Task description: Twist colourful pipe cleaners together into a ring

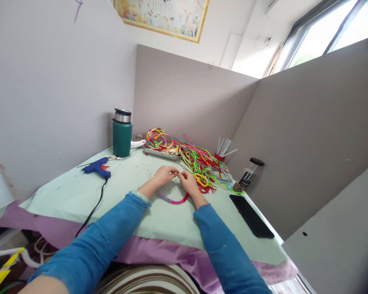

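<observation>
My left hand (167, 174) and my right hand (188, 181) meet over the middle of the table, fingertips pinched together and almost touching. What lies between the fingers is too small to make out. A thin dark strip (182, 167) pokes out just beyond the right fingertips. Below the hands, a fuzzy curved band (175, 202) in lilac, pink and red bends toward me; its ends run out of sight behind my hands and wrists. Right beside my right hand spreads a heap of bright pipe cleaners (199, 161).
A metal tray (162, 153) holds colourful fuzzy loops at the back. A green flask (122, 136) and a blue glue gun (97, 167) with a black cord are left. White sticks (223, 148), a clear jar (249, 173) and a black phone (251, 216) are right. Grey partitions (190, 94) enclose the table.
</observation>
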Tool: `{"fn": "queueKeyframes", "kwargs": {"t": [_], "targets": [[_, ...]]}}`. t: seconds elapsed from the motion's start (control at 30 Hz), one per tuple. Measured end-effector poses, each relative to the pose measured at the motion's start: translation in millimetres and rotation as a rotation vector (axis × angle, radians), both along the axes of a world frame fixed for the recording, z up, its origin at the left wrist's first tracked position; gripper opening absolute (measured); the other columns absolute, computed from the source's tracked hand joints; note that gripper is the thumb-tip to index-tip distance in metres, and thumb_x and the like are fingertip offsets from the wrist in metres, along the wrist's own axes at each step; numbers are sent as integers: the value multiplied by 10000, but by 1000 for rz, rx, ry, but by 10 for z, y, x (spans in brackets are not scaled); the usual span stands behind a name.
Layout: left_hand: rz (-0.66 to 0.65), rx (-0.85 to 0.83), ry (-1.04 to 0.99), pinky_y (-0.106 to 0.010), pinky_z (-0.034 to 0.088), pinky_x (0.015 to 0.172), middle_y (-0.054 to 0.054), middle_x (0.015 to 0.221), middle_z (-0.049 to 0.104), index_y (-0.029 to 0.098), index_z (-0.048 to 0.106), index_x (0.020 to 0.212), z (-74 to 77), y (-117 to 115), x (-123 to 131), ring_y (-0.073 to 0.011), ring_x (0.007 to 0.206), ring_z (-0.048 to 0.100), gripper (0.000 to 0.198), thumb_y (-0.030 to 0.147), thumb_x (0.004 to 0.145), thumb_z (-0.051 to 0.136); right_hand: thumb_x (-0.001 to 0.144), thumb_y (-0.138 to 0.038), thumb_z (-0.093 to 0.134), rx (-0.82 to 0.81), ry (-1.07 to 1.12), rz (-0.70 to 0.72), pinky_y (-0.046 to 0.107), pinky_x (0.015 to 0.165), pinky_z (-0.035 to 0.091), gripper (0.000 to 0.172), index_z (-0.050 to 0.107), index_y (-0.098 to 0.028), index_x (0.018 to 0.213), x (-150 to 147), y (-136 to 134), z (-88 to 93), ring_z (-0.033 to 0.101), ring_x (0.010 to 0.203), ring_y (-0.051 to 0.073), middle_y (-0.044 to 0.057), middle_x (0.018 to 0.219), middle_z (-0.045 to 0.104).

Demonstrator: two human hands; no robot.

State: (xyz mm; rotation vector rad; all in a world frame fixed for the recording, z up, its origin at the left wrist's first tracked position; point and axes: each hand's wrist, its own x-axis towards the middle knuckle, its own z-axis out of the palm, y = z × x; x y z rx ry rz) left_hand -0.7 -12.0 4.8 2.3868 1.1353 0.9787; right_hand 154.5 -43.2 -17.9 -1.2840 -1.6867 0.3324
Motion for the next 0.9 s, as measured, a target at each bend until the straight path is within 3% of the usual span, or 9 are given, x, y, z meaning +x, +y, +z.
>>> {"fn": "queueKeyframes", "kwargs": {"t": [0.23,0.47,0.63,0.9], "targets": [[42,46,-5,-224,430,732,-27,851,696,213,650,1029,38,-71,-4,-142,733,604,295,256,753,554,765,-380,463,-11,17,8,234,549,331,239,526,-184,644,0,1,14,460,581,130,-23,589,529],[32,65,36,-237,412,835,-41,975,688,206,700,941,39,-44,-3,-169,889,602,243,254,778,525,761,-371,460,-26,36,1,233,559,335,236,527,-179,641,2,-5,18,467,580,128,-27,576,526],[52,95,28,-239,423,811,-34,959,692,227,677,1022,26,-56,-6,-162,849,608,291,242,780,515,761,-362,448,-21,37,10,232,558,337,229,526,-181,643,4,-3,15,462,577,128,-27,577,525],[32,68,65,-244,406,841,-46,977,685,220,697,987,46,-60,-4,-173,892,586,274,243,772,528,752,-378,459,-13,30,5,230,547,334,239,520,-182,631,9,19,-9,458,568,126,-29,568,517]]}}
